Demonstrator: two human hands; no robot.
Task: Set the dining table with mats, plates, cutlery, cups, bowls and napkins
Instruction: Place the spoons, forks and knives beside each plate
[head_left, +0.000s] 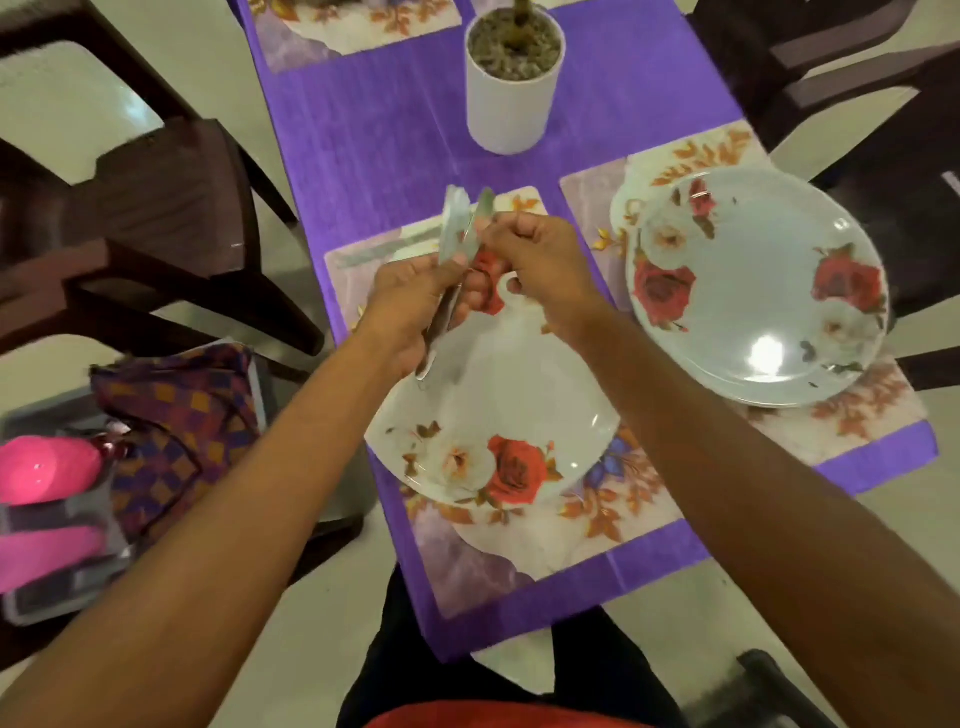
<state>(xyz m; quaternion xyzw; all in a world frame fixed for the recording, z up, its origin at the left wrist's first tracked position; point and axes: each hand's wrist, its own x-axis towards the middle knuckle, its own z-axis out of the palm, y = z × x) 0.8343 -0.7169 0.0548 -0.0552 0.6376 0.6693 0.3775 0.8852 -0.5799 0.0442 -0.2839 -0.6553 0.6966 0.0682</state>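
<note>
L hand (410, 306) grips the cutlery bunch (460, 228) by its handles, above the near plate (519, 405). R hand (535, 260) pinches one piece up top, prob to slide it free w/o spilling the rest.

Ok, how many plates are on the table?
2. The near plate lies on the near mat; the right plate sits on the right mat. More may lie hidden beyond the frame's top edge.

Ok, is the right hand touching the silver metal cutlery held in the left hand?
Touching. Head view: the right hand pinches one piece of the silver metal cutlery that the left hand grips.
</note>
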